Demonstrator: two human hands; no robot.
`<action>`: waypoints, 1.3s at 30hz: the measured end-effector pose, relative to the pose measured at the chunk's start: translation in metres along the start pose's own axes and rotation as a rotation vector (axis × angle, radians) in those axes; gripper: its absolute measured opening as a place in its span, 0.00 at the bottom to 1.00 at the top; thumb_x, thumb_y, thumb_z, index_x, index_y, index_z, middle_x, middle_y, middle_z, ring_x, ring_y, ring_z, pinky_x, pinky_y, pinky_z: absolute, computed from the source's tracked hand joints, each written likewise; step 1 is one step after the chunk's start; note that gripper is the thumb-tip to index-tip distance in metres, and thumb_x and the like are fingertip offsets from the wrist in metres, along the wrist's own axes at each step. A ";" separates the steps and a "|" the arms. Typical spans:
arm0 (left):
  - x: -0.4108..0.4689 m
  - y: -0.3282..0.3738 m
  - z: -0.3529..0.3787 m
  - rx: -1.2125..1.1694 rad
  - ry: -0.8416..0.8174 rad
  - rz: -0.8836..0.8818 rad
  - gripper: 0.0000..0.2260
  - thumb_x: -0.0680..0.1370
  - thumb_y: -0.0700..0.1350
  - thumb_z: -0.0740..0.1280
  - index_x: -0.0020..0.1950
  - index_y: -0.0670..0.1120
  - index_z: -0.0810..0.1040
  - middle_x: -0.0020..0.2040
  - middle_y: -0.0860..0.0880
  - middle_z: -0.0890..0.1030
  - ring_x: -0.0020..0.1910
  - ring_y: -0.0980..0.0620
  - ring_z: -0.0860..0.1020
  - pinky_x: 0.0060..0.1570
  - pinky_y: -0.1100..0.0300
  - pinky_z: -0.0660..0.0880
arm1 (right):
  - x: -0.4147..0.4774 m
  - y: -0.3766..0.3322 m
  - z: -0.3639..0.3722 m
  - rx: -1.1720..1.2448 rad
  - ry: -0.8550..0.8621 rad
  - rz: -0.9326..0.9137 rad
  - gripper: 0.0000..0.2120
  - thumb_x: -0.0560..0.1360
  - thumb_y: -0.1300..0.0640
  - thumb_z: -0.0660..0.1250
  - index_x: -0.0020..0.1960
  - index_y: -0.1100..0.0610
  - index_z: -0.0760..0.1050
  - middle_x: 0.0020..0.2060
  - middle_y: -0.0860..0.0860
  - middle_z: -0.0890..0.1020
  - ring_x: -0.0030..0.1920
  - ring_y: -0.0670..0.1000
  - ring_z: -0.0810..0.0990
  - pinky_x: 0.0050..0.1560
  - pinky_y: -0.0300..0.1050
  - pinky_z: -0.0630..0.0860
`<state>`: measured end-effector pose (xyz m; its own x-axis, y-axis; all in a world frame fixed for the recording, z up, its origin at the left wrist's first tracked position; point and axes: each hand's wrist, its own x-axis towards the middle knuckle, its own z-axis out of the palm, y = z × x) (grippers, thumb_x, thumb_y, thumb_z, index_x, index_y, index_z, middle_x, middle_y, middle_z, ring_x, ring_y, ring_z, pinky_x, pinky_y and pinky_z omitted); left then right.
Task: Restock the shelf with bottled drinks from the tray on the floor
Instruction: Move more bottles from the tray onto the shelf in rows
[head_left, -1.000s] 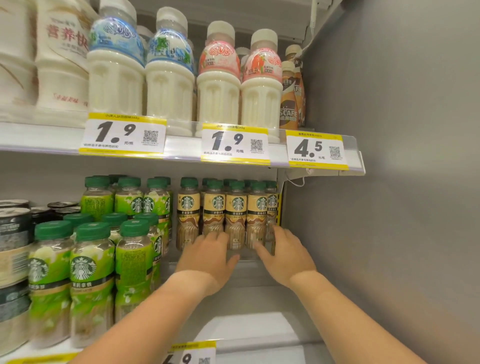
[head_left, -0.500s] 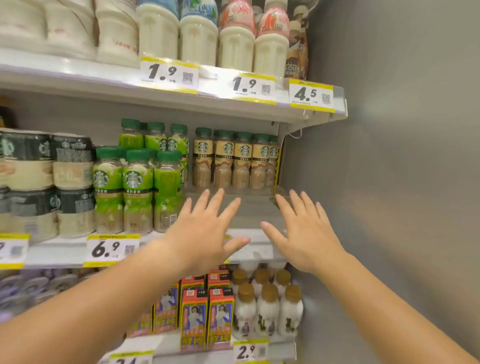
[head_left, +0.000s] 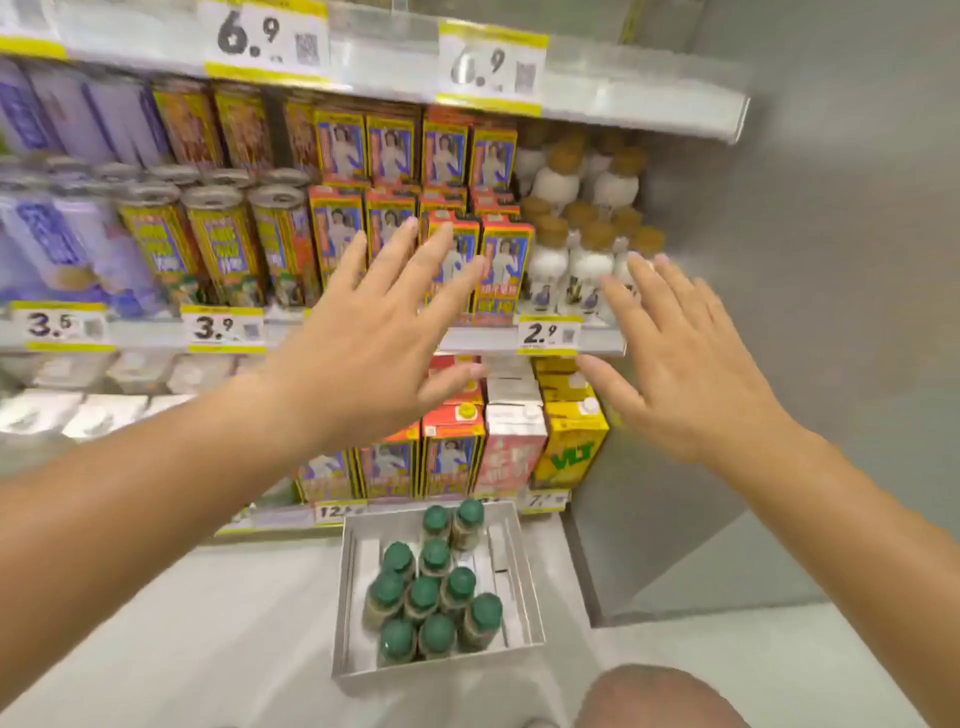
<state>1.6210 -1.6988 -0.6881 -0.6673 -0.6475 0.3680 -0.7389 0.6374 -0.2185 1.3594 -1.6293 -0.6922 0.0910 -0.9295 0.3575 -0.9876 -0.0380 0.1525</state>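
At the far left, purple cans (head_left: 62, 244) and yellow cans (head_left: 218, 239) are standing in rows above the 3.5 and 3.9 price tags (head_left: 223, 328). The left hand (head_left: 363, 358) is hovering in front of the colourful cartons (head_left: 504, 260) and holding nothing. Its fingers (head_left: 395, 260) are lying straight and fanned apart, and its thumb is pointing right.

Lower down, in the gap between the two forearms, the tray (head_left: 347, 597) is sitting on the pale floor (head_left: 208, 623), just in front of the bottom shelf. The green-capped bottles (head_left: 423, 592) are standing upright inside it, clustered toward its left and front, while a strip along its right side is showing bare metal. Tray and bottles are lying well below both sets of fingertips, apart from them.

Further right, the right hand (head_left: 685, 369) is hovering before the white bottles with brown caps (head_left: 550, 260). Its fingers (head_left: 649, 283) are likewise stretching out straight and spread, gripping nothing, and its thumb is pointing left, just under the 2.9 tag (head_left: 545, 335). Beneath that hand a yellow VLT carton (head_left: 569, 457) is standing at the end of the lowest row. A grey side panel (head_left: 831, 260) is closing off the shelving on the right, and a knee (head_left: 660, 696) is showing at the bottom edge, just right of the tray
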 end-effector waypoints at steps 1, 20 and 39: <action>-0.014 0.002 0.014 -0.010 -0.027 0.001 0.37 0.77 0.68 0.46 0.79 0.46 0.55 0.78 0.37 0.57 0.77 0.36 0.57 0.71 0.35 0.58 | -0.012 -0.004 0.016 0.007 -0.041 -0.008 0.37 0.78 0.35 0.48 0.79 0.57 0.58 0.78 0.60 0.60 0.78 0.61 0.56 0.76 0.59 0.54; -0.216 0.050 0.286 -0.715 -0.792 -0.473 0.43 0.71 0.54 0.74 0.79 0.45 0.55 0.77 0.46 0.63 0.75 0.47 0.62 0.73 0.54 0.60 | -0.170 -0.082 0.287 0.520 -0.852 0.067 0.39 0.75 0.54 0.67 0.80 0.52 0.52 0.78 0.51 0.61 0.78 0.52 0.56 0.75 0.44 0.53; -0.193 0.035 0.287 -1.170 -0.556 -0.799 0.21 0.65 0.50 0.81 0.57 0.54 0.82 0.54 0.60 0.84 0.58 0.60 0.78 0.64 0.55 0.71 | -0.147 -0.091 0.260 1.119 -0.482 0.523 0.16 0.68 0.61 0.77 0.52 0.47 0.81 0.47 0.41 0.86 0.50 0.38 0.82 0.52 0.29 0.73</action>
<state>1.6971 -1.6716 -1.0262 -0.2871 -0.8724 -0.3955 -0.6031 -0.1561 0.7822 1.4029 -1.5845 -0.9981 -0.1546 -0.9545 -0.2549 -0.4852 0.2981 -0.8220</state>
